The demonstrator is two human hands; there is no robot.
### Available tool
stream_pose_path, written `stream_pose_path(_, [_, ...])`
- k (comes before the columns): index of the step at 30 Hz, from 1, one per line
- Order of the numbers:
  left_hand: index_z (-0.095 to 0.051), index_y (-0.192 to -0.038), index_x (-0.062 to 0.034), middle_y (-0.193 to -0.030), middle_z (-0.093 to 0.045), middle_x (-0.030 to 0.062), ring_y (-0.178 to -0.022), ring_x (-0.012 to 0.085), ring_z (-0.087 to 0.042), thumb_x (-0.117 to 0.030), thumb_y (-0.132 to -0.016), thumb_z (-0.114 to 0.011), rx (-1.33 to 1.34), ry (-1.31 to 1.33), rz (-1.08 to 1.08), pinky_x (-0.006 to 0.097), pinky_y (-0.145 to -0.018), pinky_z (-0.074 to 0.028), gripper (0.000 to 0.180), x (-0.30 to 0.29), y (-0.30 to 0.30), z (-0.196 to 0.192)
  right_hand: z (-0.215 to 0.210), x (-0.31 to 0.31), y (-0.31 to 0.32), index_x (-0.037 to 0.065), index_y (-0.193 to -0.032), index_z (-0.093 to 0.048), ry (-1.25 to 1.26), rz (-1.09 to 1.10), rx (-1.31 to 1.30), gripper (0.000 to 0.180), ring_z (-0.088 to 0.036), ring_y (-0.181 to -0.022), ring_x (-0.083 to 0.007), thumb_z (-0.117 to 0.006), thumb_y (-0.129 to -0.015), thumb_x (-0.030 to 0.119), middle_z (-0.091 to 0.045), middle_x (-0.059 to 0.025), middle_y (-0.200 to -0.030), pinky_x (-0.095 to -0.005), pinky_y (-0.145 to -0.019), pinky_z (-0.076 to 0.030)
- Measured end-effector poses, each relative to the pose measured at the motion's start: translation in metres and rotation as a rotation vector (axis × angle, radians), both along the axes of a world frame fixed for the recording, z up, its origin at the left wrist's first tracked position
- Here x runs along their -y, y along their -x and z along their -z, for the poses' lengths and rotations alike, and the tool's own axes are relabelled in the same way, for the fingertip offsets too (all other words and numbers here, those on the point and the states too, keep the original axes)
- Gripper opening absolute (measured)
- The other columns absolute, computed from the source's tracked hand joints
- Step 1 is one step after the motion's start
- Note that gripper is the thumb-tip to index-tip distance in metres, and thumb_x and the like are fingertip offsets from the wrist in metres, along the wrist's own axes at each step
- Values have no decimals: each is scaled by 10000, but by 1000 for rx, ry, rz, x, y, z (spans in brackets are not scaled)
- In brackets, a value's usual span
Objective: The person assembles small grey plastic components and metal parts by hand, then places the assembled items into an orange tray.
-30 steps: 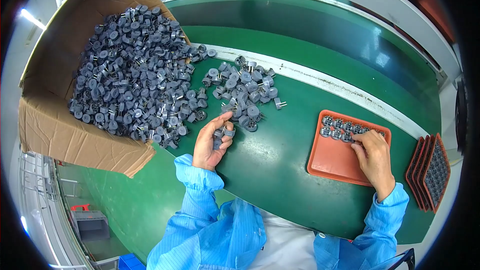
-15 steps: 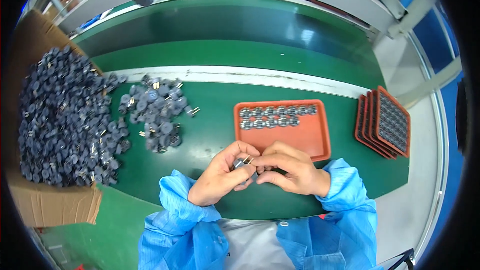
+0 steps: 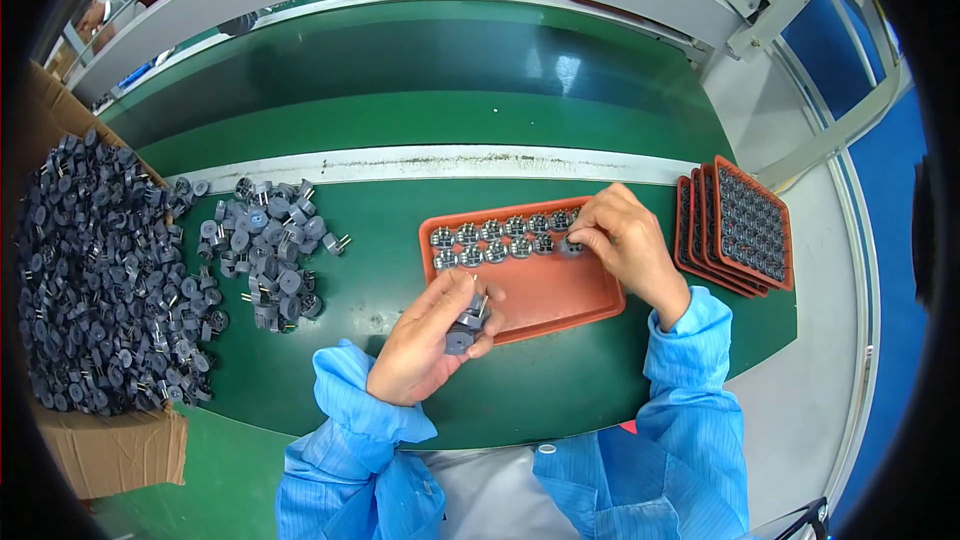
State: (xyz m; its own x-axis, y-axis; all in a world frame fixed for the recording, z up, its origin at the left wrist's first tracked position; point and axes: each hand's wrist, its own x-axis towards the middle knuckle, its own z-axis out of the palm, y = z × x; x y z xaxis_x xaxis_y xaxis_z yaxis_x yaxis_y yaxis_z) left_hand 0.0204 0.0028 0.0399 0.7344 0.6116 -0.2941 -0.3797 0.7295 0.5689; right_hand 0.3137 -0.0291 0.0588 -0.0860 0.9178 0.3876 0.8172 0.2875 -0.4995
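My left hand is curled around a few grey plug inserts, round plastic pieces with metal pins, held just in front of the orange tray. My right hand pinches a single round grey insert between thumb and fingertips at the right end of the tray's second row. Two rows of such inserts sit along the far side of the tray, their inner faces up. The tray's near half shows bare orange. Part of what my left hand holds is hidden by its fingers.
A loose pile of grey inserts lies on the green table left of the tray. Further left, a cardboard box is heaped with more. Several filled orange trays lean together at the right. A white rail crosses behind.
My hands have parted. The right one has moved up and right to the tray's second row with an insert, while the left stays near the tray's front. The whole view has shifted slightly.
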Motion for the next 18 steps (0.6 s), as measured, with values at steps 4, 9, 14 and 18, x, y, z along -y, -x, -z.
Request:
stream_pose_path(4, [-548, -1434, -50, -1243, -646, 85, -1063, 196, -637, -270, -1162, -548, 74, 66, 61, 307, -774, -516, 349, -1, 2, 11, 12, -5, -8, 64, -841, -763, -51, 32, 221, 113, -630, -929, -290, -858, -787, 94, -660, -49, -900, -428, -826, -540])
stream_pose_path(9, [-429, -1597, -23, -1263, -643, 87, -1099, 172, -634, -168, -1136, -592, -27, -205, 129, 303, -853, -526, 510, 6, -1, 20, 25, -7, -6, 69, -829, -766, -98, 43, 276, 124, -611, -950, -278, -869, -763, 90, -642, -44, -903, -429, -839, -516])
stream_pose_path(14, [-356, -1613, 2, -1256, -644, 123, -1066, 185, -666, -68, -1069, -679, -393, -940, -73, 337, -914, -556, 637, 22, -10, 27, 19, -11, 0, 57, -874, -770, -92, 67, 271, 157, -603, -926, -304, -875, -760, 79, -654, -62, -903, -441, -805, -497])
stream_pose_path(18, [-328, -1613, 9, -1276, -637, 179, -1084, 274, -701, -49, -1018, -724, -560, -1172, -123, 395, -933, -571, 717, 27, -12, 34, 2, 3, 27, 43, -1001, -777, -59, -74, -28, 229, -643, -942, -332, -884, -812, 114, -719, -94, -976, -445, -855, -527])
